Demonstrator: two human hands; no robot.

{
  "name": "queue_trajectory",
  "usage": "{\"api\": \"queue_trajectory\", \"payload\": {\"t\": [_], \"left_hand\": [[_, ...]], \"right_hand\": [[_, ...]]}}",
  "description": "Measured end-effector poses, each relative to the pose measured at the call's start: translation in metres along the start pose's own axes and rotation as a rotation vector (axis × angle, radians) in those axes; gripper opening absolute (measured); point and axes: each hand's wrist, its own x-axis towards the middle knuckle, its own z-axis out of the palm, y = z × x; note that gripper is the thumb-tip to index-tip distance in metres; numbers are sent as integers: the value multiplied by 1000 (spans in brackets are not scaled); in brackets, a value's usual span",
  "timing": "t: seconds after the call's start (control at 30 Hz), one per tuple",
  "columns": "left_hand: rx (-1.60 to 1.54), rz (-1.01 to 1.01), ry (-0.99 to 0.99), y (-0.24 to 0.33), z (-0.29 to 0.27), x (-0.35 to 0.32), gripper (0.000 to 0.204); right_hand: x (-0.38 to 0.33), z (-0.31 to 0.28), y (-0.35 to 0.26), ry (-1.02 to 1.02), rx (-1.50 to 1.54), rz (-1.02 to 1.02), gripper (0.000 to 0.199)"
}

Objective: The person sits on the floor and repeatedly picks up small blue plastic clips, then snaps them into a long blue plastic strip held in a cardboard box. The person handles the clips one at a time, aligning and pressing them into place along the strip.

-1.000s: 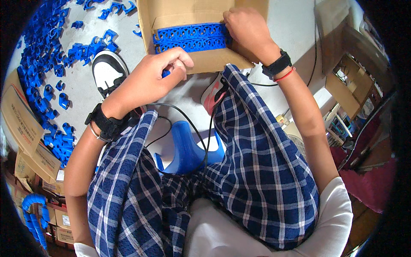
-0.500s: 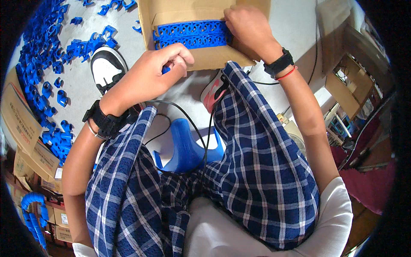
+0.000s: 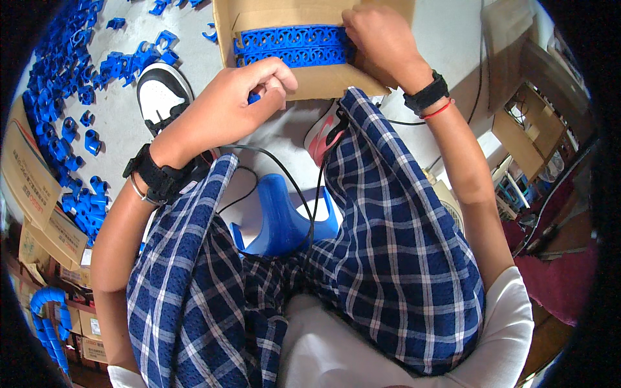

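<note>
An open cardboard box stands on the floor in front of my feet. Inside it lie two rows of blue plastic pipe clips, lined up side by side. My left hand is closed at the box's near left side, with a bit of a blue pipe clip showing between the curled fingers. At the right end of the rows, my right hand reaches into the box with its fingers bent together. Whatever those fingertips hold or touch is hidden behind the hand.
Many loose blue clips are heaped along the floor at the left. Flattened cardboard cartons lean at the left edge. Between my legs are a blue plastic stool and a black cable. A wooden shelf unit is at the right.
The whole view has shifted slightly. My left hand stays curled near the box's side, and my right hand stays at the right end of the rows with little movement.
</note>
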Motion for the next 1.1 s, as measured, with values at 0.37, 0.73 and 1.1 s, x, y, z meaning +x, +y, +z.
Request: {"api": "queue_trajectory", "payload": {"t": [0.37,0.73,1.1], "left_hand": [[34,22,-19,1,-1,-1,18],[80,70,-32,-2,-2,-1,17],[77,67,-34,-2,-2,-1,17]], "right_hand": [[0,3,2,11,8,-2,7],[4,-14,-1,-138,26,13,17],[5,-23,-3,-184,6,-9,15]]}}
